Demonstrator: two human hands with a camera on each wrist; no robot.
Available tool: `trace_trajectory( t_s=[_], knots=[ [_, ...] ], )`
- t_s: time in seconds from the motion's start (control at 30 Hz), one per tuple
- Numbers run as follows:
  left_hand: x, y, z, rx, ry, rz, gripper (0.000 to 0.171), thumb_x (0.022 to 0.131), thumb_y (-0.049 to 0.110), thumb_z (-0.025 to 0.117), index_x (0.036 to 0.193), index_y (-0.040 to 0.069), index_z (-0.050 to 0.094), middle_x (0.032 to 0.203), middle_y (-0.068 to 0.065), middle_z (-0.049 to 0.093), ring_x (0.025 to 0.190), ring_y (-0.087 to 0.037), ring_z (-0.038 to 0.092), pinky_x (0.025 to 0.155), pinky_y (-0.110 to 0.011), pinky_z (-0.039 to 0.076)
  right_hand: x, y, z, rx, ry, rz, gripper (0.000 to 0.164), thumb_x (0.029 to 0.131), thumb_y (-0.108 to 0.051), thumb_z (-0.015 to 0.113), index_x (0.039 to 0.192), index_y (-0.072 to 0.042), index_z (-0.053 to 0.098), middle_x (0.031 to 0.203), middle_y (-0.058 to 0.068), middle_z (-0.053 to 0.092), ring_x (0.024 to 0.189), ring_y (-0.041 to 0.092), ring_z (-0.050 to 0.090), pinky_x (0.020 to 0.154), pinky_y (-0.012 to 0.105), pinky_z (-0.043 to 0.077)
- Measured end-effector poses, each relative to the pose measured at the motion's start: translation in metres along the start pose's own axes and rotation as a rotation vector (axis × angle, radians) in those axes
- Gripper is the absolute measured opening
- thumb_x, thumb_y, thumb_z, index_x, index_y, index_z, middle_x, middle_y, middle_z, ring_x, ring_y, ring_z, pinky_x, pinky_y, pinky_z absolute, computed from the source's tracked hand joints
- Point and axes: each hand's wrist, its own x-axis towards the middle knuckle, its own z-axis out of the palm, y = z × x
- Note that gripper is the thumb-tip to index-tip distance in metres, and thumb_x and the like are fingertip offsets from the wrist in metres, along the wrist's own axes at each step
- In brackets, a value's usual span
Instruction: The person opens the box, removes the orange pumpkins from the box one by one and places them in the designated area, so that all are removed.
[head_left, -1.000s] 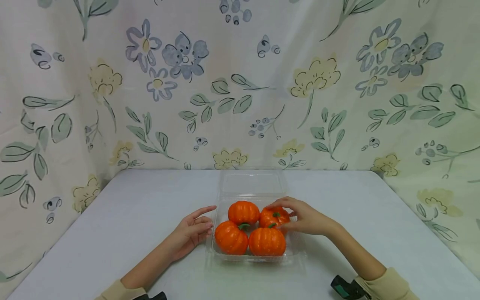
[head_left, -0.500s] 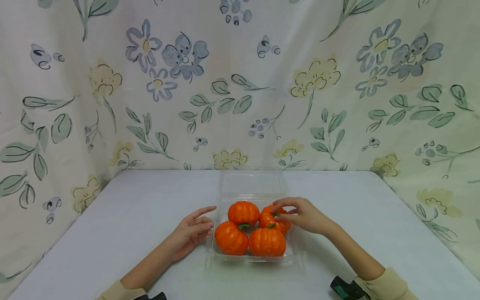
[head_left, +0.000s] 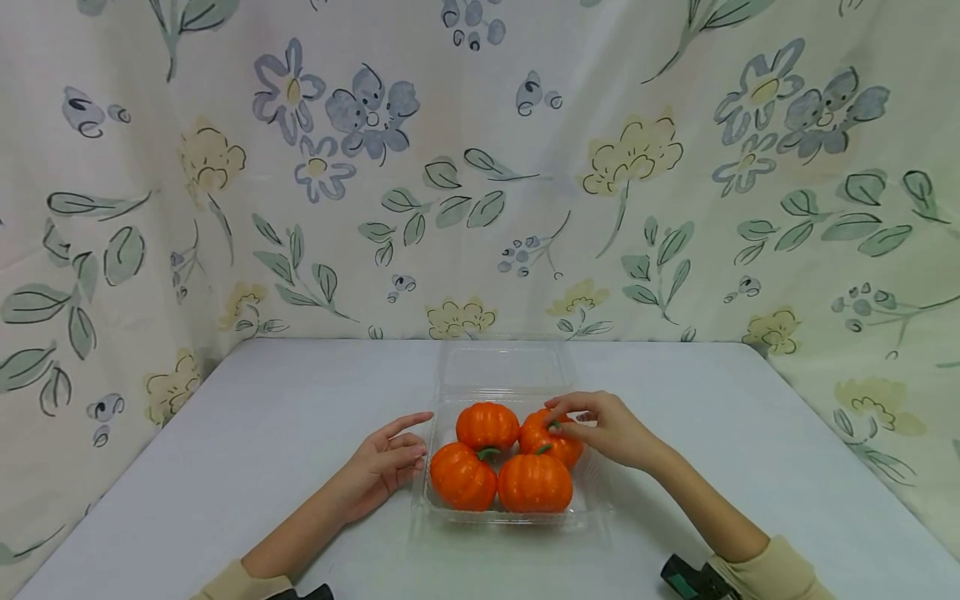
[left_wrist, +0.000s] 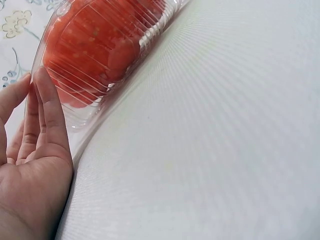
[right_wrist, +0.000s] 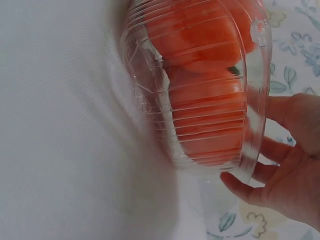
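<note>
Small orange pumpkins fill a clear plastic clamshell box (head_left: 502, 517) in the head view: back left (head_left: 486, 427), front left pumpkin (head_left: 461, 477), front right pumpkin (head_left: 535, 487) and back right pumpkin (head_left: 551, 451). My right hand (head_left: 617, 432) reaches over the box's right side, thumb and index finger pinching the back right pumpkin at its green stem. At the left side, my left hand (head_left: 378, 468) rests with extended fingers at the box's rim. The left wrist view shows that hand's fingertips (left_wrist: 45, 82) against the plastic. In the right wrist view, the box wall partly covers the right hand's fingers (right_wrist: 272, 149).
The clear lid (head_left: 504, 367) lies folded back behind the box on the white table (head_left: 315, 383). A floral curtain (head_left: 480, 208) hangs behind and at both sides. A black device (head_left: 693, 577) is strapped at the right wrist.
My right thumb and index finger have drawn together at the back right pumpkin's stem, and that pumpkin has shifted slightly right. The left hand has stayed in place.
</note>
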Motion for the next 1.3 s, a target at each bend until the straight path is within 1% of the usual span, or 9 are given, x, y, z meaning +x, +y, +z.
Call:
trace_trajectory(
  t_s=[0.17, 0.4, 0.63, 0.9, 1.0, 1.1, 1.23, 1.3],
  knots=[
    [0.0, 0.0, 0.0, -0.001, 0.0, -0.002, 0.051, 0.108, 0.004, 0.055, 0.157, 0.009, 0.042, 0.104, 0.004, 0.068, 0.087, -0.007, 0.068, 0.089, -0.02, 0.06, 0.0, -0.002, -0.002, 0.016, 0.031, 0.006, 0.012, 0.1, -0.008, 0.071, 0.108, -0.007, 0.079, 0.125, 0.019, 0.073, 0.124, 0.044, 0.064, 0.096, 0.057, 0.059],
    [-0.001, 0.0, 0.0, -0.002, -0.001, -0.003, 0.051, 0.108, 0.004, 0.055, 0.157, 0.009, 0.041, 0.104, 0.004, 0.068, 0.087, -0.007, 0.068, 0.089, -0.02, 0.06, 0.0, -0.005, -0.004, 0.019, 0.048, 0.023, 0.012, 0.1, -0.008, 0.07, 0.108, -0.007, 0.079, 0.127, 0.019, 0.073, 0.125, 0.045, 0.064, 0.099, 0.062, 0.056],
    [0.0, 0.0, 0.0, 0.006, 0.004, -0.007, 0.053, 0.108, 0.005, 0.056, 0.158, 0.008, 0.04, 0.104, 0.004, 0.068, 0.086, -0.007, 0.068, 0.089, -0.02, 0.06, -0.001, -0.008, -0.005, 0.003, 0.079, 0.047, 0.012, 0.101, -0.01, 0.07, 0.109, -0.009, 0.079, 0.132, 0.018, 0.071, 0.132, 0.047, 0.058, 0.101, 0.071, 0.05],
    [0.001, 0.0, 0.0, 0.006, -0.003, -0.002, 0.053, 0.108, 0.004, 0.056, 0.158, 0.007, 0.039, 0.104, 0.003, 0.067, 0.086, -0.007, 0.067, 0.088, -0.019, 0.06, -0.002, -0.007, -0.008, 0.002, 0.105, 0.051, 0.014, 0.101, -0.008, 0.068, 0.111, -0.009, 0.079, 0.132, 0.018, 0.072, 0.133, 0.047, 0.058, 0.105, 0.076, 0.044],
    [0.001, 0.0, 0.0, 0.007, -0.008, 0.0, 0.053, 0.108, 0.004, 0.055, 0.158, 0.007, 0.039, 0.104, 0.003, 0.067, 0.086, -0.007, 0.067, 0.087, -0.019, 0.06, -0.002, -0.008, -0.009, 0.01, 0.119, 0.034, 0.015, 0.102, -0.007, 0.068, 0.112, -0.008, 0.079, 0.13, 0.017, 0.072, 0.132, 0.045, 0.059, 0.105, 0.074, 0.046],
    [0.001, 0.0, 0.001, 0.005, -0.008, 0.0, 0.053, 0.108, 0.004, 0.056, 0.158, 0.008, 0.04, 0.104, 0.003, 0.067, 0.086, -0.007, 0.067, 0.087, -0.019, 0.06, -0.003, -0.009, -0.012, 0.023, 0.135, 0.006, 0.016, 0.102, -0.006, 0.067, 0.113, -0.005, 0.078, 0.129, 0.019, 0.072, 0.13, 0.046, 0.06, 0.104, 0.07, 0.05],
    [0.0, 0.0, 0.001, 0.004, 0.002, -0.003, 0.05, 0.108, 0.003, 0.056, 0.156, 0.011, 0.043, 0.104, 0.003, 0.068, 0.085, -0.007, 0.067, 0.088, -0.02, 0.06, -0.003, -0.011, -0.015, 0.043, 0.147, -0.019, 0.017, 0.102, -0.004, 0.065, 0.115, -0.002, 0.077, 0.129, 0.022, 0.071, 0.129, 0.045, 0.061, 0.103, 0.062, 0.055],
    [0.0, 0.0, 0.001, 0.007, 0.007, -0.005, 0.049, 0.108, 0.003, 0.056, 0.155, 0.012, 0.044, 0.104, 0.004, 0.068, 0.085, -0.007, 0.067, 0.088, -0.02, 0.06, -0.004, -0.011, -0.017, 0.055, 0.151, -0.028, 0.018, 0.103, -0.003, 0.064, 0.116, -0.001, 0.076, 0.13, 0.022, 0.071, 0.129, 0.045, 0.062, 0.101, 0.056, 0.057]
  ],
)
